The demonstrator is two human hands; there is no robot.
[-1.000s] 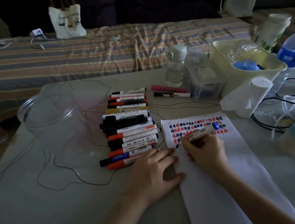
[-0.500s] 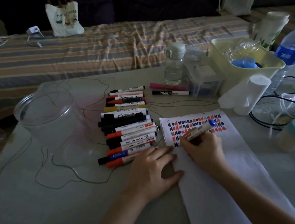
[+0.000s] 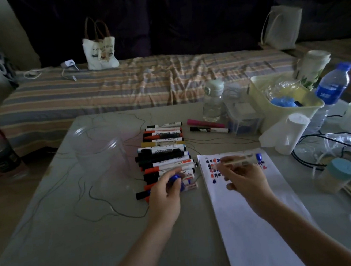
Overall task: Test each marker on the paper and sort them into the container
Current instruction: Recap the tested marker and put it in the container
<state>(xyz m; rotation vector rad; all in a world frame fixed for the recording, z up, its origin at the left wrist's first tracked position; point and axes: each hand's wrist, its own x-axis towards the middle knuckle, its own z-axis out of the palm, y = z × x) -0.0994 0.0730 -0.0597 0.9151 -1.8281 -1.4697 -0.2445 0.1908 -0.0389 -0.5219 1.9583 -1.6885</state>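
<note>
My right hand (image 3: 245, 176) holds a blue-ended white marker (image 3: 243, 159), lifted and blurred, over the top of the white paper (image 3: 254, 222), which carries red, blue and black test marks (image 3: 213, 168). My left hand (image 3: 166, 194) grips a blue cap (image 3: 174, 179) over the near end of a row of several markers (image 3: 164, 156) lying side by side left of the paper. A clear plastic container (image 3: 103, 150) lies on its side left of the row.
A pink marker (image 3: 205, 123) and a black-ended one (image 3: 209, 129) lie behind the paper. At the right stand a bottle (image 3: 212, 101), a yellow bin (image 3: 286, 106), paper cups (image 3: 287, 132), a blue water bottle (image 3: 330, 89), cables and jars (image 3: 339, 175). A striped sofa is behind the table.
My right hand lifted the marker off the paper. My left hand left the paper's edge, moved to the marker row and now holds a blue cap. The camera tilted up.
</note>
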